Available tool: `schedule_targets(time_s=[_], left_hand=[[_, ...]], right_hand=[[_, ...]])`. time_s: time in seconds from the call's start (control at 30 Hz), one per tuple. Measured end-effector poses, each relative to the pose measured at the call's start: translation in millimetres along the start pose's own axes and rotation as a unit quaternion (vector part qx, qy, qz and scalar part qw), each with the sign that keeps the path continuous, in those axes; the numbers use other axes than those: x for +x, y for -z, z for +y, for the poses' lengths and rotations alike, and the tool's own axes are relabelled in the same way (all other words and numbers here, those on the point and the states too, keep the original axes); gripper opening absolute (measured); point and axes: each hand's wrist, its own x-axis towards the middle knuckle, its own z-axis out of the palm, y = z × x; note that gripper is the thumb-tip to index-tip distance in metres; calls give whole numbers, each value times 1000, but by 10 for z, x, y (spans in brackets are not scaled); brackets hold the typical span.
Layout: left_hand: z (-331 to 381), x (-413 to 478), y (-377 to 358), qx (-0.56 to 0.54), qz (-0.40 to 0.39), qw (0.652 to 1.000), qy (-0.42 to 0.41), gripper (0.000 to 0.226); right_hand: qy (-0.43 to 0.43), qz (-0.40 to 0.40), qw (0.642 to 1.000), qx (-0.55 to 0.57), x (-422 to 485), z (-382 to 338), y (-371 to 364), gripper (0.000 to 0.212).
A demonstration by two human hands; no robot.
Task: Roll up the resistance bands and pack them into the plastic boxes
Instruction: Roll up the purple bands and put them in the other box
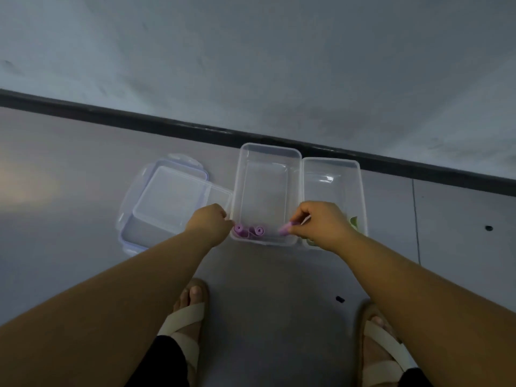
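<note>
Two clear plastic boxes stand side by side on the floor near the wall. The middle box [266, 155] holds two rolled purple bands [248, 231] at its near end. My right hand [321, 223] pinches a third rolled purple band [285, 229] just over the near right corner of that box. My left hand [212, 223] has curled fingers at the box's near left rim; whether it grips the rim is unclear. The right box [332, 166] has something green [353, 221] at its near end, mostly hidden behind my right hand.
Two clear lids [178, 199] lie stacked askew on the floor left of the boxes. A dark baseboard [167, 125] runs along the wall right behind the boxes. My sandalled feet [190, 311] stand just in front. Small dark specks dot the floor at right.
</note>
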Motion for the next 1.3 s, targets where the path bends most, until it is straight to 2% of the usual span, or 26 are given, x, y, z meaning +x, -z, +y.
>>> schedule_targets(time_s=[0.23,0.6,0.9,1.1,1.3], left_hand=[[-202,344,-271,-114,4,993,25,36],[-275,444,-385,-190,11,981,27,5],[-278,454,-407,-183,1,983,23,4],[-280,465,-402,-194,-2,981,23,4],[-290,466,-393,-192,-5,981,22,5]], right_hand=[[16,-42,992,-122,516,152,-424,15],[33,-81,969,-231,730,220,-694,17],[45,-99,965,-240,723,181,-683,18],[24,-118,962,-245,742,148,-658,24],[-1,-74,974,-215,783,118,-672,25]])
